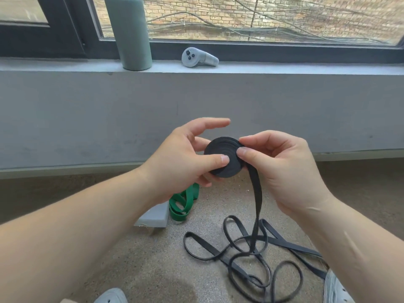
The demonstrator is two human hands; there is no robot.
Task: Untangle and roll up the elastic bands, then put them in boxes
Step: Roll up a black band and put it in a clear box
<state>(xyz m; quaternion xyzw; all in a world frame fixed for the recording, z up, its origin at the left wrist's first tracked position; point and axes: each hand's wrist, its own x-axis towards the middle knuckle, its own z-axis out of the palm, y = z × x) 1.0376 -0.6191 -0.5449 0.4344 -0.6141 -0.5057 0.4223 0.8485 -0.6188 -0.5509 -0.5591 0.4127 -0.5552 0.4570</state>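
A black elastic band is partly wound into a flat round roll [220, 156] held in the air between both hands. My left hand [181, 165] pinches the roll, thumb on its front face and fingers behind. My right hand [277, 169] grips the roll's right edge where the loose strip leaves it. That strip [256, 206] hangs straight down to a tangle of black loops [251, 252] on the floor. A green elastic band [182, 204] lies bunched on the floor under my left wrist, beside a grey box [154, 217].
A grey wall with a window sill runs across the back. On the sill stand a tall green bottle [129, 33] and a grey hand controller [199, 57]. The floor is speckled stone. Two light shoes [111, 296] [336, 289] show at the bottom edge.
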